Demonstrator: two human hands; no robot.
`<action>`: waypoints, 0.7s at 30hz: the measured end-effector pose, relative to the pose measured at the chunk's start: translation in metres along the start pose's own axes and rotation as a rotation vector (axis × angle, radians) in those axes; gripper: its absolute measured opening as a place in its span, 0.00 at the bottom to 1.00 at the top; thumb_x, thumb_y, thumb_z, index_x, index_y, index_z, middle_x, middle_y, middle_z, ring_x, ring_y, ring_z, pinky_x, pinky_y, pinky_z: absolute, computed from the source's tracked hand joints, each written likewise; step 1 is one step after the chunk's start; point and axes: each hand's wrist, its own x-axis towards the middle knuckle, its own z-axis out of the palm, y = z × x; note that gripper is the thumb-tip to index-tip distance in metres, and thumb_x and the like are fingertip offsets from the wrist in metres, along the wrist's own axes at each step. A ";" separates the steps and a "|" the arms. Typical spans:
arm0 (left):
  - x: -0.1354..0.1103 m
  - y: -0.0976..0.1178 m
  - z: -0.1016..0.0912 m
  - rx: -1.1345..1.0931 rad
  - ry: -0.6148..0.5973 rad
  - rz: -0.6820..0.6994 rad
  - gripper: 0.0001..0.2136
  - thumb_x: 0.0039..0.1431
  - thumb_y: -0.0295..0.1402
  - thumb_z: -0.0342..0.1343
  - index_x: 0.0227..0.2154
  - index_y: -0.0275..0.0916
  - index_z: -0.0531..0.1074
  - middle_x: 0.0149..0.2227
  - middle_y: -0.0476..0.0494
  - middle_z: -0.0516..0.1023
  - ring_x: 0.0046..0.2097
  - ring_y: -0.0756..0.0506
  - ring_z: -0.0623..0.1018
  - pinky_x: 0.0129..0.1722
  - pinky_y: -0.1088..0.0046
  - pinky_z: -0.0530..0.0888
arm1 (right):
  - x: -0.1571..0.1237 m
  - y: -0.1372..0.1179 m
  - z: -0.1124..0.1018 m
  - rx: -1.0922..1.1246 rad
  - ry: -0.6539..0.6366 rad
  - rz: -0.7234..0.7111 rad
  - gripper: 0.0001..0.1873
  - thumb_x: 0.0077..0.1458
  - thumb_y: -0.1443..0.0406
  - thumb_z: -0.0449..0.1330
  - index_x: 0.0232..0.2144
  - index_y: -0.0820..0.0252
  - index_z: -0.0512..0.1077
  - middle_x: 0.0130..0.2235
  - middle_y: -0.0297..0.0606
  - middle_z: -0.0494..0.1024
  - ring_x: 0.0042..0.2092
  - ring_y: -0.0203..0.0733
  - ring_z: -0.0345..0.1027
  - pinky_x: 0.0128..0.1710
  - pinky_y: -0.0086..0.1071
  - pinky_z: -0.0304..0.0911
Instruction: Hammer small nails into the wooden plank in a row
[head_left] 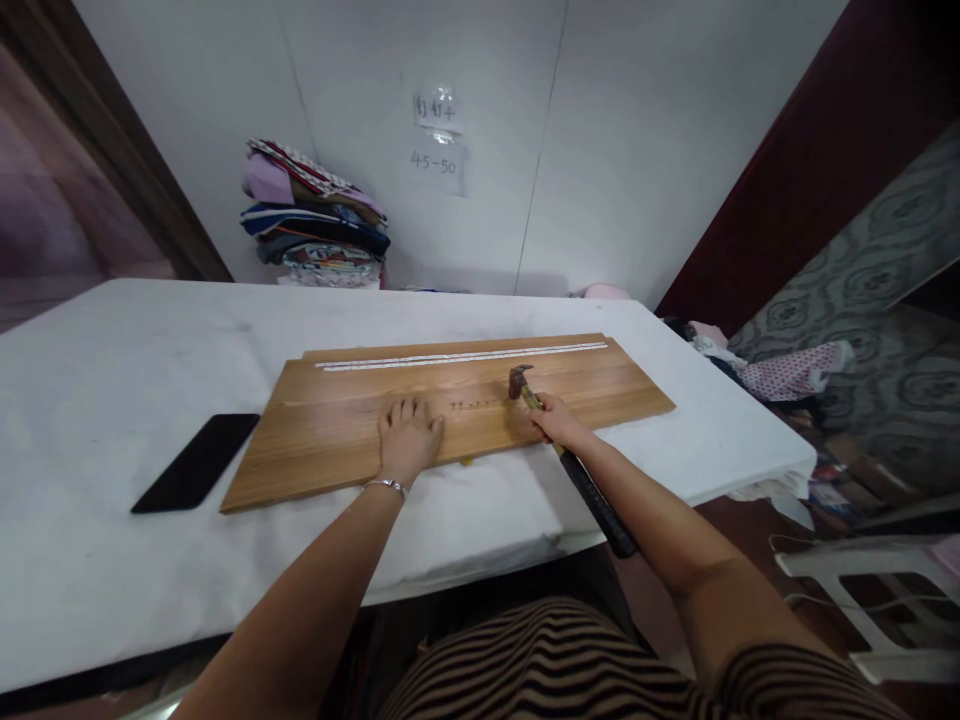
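A wooden board [322,430] lies on the white-covered table. My left hand [409,437] rests flat on it, fingers spread, left of a short row of several nails [472,405]. In my right hand [555,420] is a claw hammer [596,505], gripped well up the handle near the head. Its rusty head is just over the board at the right end of the nail row; whether it touches the wood I cannot tell. Two thin white strips [465,358] run along the board's far side.
A flat black slab [196,463] lies left of the board. Folded clothes [319,215] are stacked by the wall, below paper notes [439,160]. On the right, beyond the table edge, are a white plastic stool [870,600] and a dotted cloth [795,372].
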 end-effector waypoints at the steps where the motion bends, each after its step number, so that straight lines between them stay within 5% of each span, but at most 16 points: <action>1: 0.000 0.000 0.000 -0.001 -0.002 -0.002 0.24 0.64 0.42 0.43 0.56 0.34 0.69 0.62 0.30 0.67 0.63 0.34 0.63 0.60 0.52 0.58 | 0.000 -0.001 0.000 -0.002 0.009 0.007 0.06 0.51 0.71 0.56 0.30 0.57 0.62 0.16 0.22 0.62 0.14 0.30 0.54 0.13 0.23 0.50; 21: 0.000 0.001 -0.001 -0.014 -0.010 -0.005 0.25 0.64 0.42 0.43 0.57 0.33 0.68 0.63 0.29 0.66 0.63 0.33 0.63 0.60 0.52 0.58 | -0.004 -0.006 0.001 -0.029 0.039 0.040 0.07 0.52 0.70 0.58 0.29 0.56 0.61 0.17 0.23 0.62 0.15 0.30 0.54 0.13 0.23 0.50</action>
